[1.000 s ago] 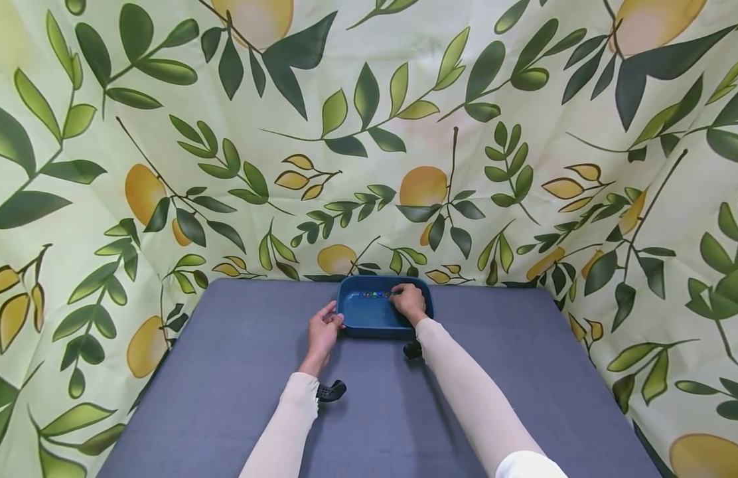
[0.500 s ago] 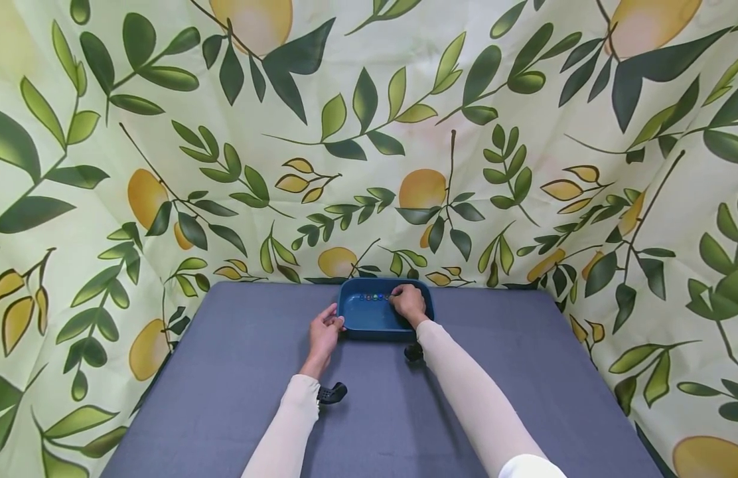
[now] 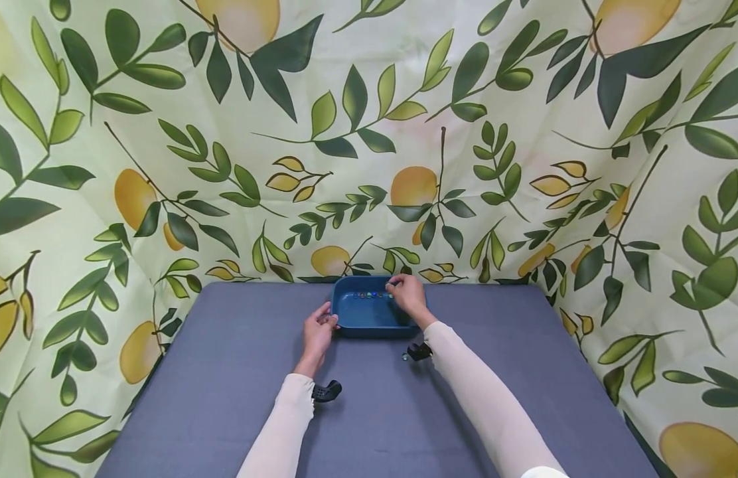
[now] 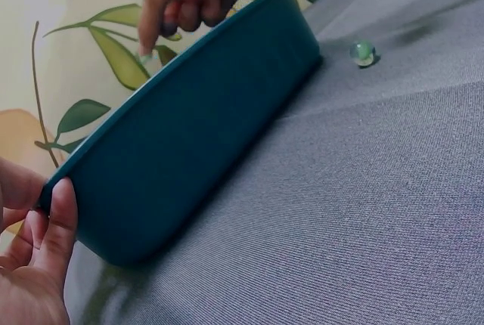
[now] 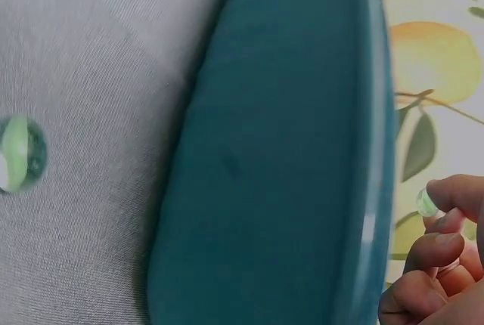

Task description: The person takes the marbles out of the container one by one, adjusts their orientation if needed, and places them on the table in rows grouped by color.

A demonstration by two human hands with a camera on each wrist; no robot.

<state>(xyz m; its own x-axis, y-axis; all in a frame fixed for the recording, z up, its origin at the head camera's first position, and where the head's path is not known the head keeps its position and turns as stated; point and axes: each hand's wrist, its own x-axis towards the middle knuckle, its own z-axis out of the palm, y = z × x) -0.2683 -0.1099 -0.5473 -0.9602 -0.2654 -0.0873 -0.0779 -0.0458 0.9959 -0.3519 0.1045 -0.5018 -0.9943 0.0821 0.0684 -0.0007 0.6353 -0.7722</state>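
1 partly hidden marble [image 5: 426, 202] is pinched by right fingers [image 5: 457, 190]; left fingers [image 4: 60, 223] grip the tray [image 4: 181, 128].

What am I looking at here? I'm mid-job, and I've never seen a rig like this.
There is no robot: a person works bare-handed, so each grip is a hand. The wide picture comes from a camera on the head, looking forward and down; the two close ones come from cameras worn on the left and right wrists. On the grey tabletop stands a blue basin with a row of small marbles inside. A loose marble lies on the tabletop, on the basin's near side. The left grip holds the basin at its left end; the right grip pinches a clear, greenish marble above the basin.
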